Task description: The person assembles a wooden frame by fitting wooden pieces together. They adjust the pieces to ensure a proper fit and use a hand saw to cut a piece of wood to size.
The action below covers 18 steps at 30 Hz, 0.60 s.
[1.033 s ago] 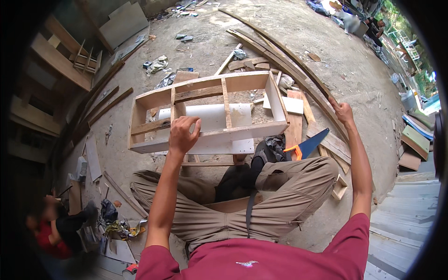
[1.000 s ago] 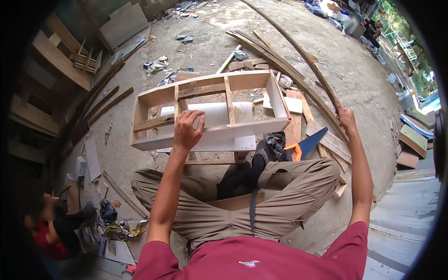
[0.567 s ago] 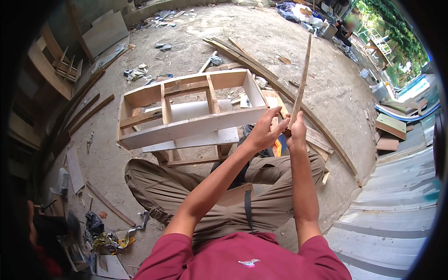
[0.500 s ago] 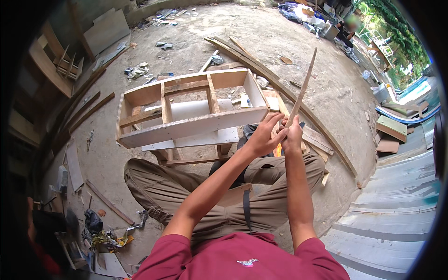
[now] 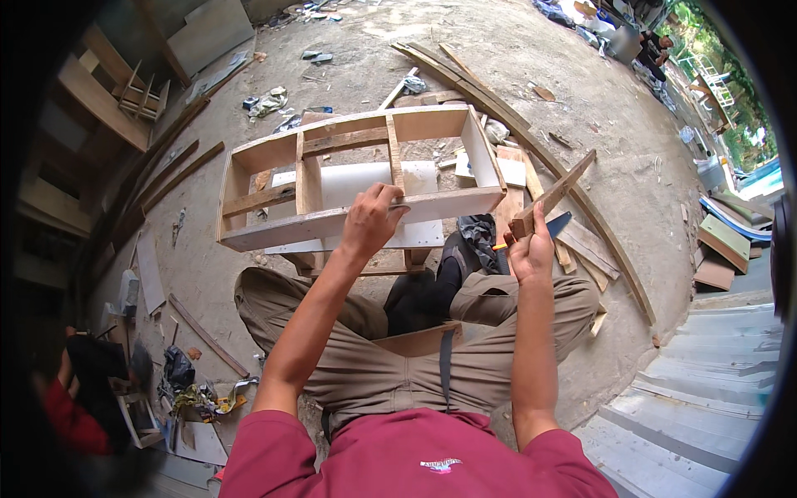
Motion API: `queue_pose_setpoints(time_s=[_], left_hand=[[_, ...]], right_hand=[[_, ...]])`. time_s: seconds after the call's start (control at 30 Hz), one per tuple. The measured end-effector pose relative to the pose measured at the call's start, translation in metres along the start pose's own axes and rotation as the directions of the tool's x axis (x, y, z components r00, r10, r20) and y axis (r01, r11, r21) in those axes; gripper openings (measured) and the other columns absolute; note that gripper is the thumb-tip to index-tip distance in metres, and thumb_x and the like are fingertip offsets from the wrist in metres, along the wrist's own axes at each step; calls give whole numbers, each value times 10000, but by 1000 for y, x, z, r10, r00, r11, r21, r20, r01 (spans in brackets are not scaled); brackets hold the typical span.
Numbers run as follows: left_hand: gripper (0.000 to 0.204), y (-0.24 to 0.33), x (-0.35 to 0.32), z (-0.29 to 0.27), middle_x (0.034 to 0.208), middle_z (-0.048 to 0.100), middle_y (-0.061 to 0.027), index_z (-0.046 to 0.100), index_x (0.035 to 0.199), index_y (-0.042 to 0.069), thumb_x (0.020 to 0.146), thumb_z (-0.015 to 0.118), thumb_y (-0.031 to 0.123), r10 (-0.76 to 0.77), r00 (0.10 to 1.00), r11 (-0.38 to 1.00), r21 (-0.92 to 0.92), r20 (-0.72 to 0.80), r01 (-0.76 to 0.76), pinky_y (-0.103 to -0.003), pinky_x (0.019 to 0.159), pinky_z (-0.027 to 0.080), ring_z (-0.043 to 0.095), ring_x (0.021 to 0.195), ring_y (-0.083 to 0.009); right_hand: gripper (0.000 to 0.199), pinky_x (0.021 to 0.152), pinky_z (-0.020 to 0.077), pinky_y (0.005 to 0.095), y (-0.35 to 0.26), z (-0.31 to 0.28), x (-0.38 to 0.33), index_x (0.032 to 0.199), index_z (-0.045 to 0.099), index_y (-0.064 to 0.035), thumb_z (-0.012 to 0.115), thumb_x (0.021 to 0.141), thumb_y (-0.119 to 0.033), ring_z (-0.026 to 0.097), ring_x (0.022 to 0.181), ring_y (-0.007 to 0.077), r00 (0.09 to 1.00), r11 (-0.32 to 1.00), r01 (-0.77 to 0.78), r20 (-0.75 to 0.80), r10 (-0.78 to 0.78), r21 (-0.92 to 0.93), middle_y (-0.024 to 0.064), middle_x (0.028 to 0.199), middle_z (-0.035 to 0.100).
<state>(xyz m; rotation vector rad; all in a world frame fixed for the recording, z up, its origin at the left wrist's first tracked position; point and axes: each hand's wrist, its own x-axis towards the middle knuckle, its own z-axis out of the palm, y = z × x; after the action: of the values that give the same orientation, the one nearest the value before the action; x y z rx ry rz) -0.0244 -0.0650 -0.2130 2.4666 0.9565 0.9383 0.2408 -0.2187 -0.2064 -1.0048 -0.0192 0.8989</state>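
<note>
Jutting forward-right from right hand [image 5: 533, 251]: wooden strip [image 5: 562, 187]

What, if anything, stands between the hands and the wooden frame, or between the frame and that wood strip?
Nothing visible does. The left hand is at the near edge of the wooden frame; the right hand holds the wood strip off the frame's right end. Between them only scrap boards show, lying low on the ground.

Rough wooden strip [image 5: 559, 193]; matt cloth trousers [image 5: 403, 375].

frame [image 5: 303, 227]: before legs [image 5: 486, 340] | saw [image 5: 561, 224]: right of frame (partly behind right hand [image 5: 531, 251])
</note>
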Motion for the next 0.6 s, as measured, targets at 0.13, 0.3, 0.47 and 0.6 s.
queue_pose_setpoints(time_s=[0.13,0.3,0.47,0.6], left_hand=[[230,-7,-8,-15,966,677,-82,681,999,67,836,803,173,55,997,997,-65,45,-52,-425,822,508,661,920,-309],[220,-15,-20,-39,953,677,-76,676,979,55,836,805,160,111,989,993,-41,102,-107,-400,796,520,667,894,-300],[335,1,-15,-53,1015,675,-122,679,1087,61,835,823,227,-18,992,981,-191,128,43,-412,862,513,667,925,-284],[487,16,3,-48,1124,679,-175,668,1230,68,827,837,281,-54,998,945,-321,23,59,-400,941,507,662,1036,-300]], right_hand=[[271,640,519,313,2,32,-30,1128,652,-79,712,982,-300,612,771,149,984,988,-139,103,145,-72,34,897,659],[287,662,552,288,20,66,-48,1104,649,-56,733,966,-294,638,763,142,970,981,-169,158,182,-91,33,895,674],[347,700,614,267,38,93,-52,1091,631,-6,744,955,-305,709,789,150,967,978,-149,185,175,-147,61,904,703],[408,724,630,277,41,99,-46,1097,618,18,735,956,-346,723,799,160,969,966,-104,194,152,-236,76,910,705]])
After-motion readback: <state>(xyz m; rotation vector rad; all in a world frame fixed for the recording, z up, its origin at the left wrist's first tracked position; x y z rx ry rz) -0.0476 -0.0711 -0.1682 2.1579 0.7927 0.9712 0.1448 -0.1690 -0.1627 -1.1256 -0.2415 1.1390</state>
